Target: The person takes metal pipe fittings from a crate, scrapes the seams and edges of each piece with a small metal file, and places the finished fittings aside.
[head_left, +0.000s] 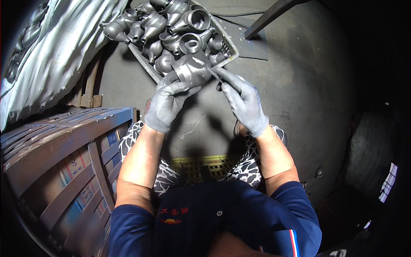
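Observation:
My left hand, in a grey glove, is closed around a rounded grey metal fitting with a ribbed collar at its left end. The fitting is held up over the near edge of a crate. Gloved in grey too, my right hand pinches a thin dark hand tool. The tool's narrow end meets the fitting's right side; its exact kind is too small to tell. Several similar metal fittings are heaped in the crate, some with their round mouths facing up.
A blue-and-brown slatted frame with cartons inside stands at my left. Beyond it lies a white wrapped bundle. A dark metal leg rises at the far right. Beneath me is a yellow plastic crate. Small parts lie on the floor.

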The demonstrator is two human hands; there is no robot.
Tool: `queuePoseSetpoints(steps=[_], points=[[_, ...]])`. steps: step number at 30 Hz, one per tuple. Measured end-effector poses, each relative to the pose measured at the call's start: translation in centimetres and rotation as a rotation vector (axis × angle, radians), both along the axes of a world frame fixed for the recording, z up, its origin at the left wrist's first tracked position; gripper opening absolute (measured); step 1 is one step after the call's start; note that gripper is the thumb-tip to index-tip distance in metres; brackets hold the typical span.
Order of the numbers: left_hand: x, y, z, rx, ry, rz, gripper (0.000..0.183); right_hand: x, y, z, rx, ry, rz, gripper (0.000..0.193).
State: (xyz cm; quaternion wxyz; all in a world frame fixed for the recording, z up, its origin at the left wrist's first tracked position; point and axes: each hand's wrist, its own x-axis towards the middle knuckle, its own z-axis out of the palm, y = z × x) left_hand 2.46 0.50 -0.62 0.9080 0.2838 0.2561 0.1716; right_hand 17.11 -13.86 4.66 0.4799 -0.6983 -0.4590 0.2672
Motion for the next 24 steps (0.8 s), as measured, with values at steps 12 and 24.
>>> queuePoseSetpoints(steps=[12,24], points=[[-0.7,-0.1,0.1,0.016,-0.07,0.092,0.044,-1.8,0.5,-1.4,-0.084,-0.1,0.057,0.039],[-0.9,-0.2,1.0,0.084,-0.013,0.098,0.042,-1.8,0.7,-0.5,-0.257,-0.318,0.141,0.039]])
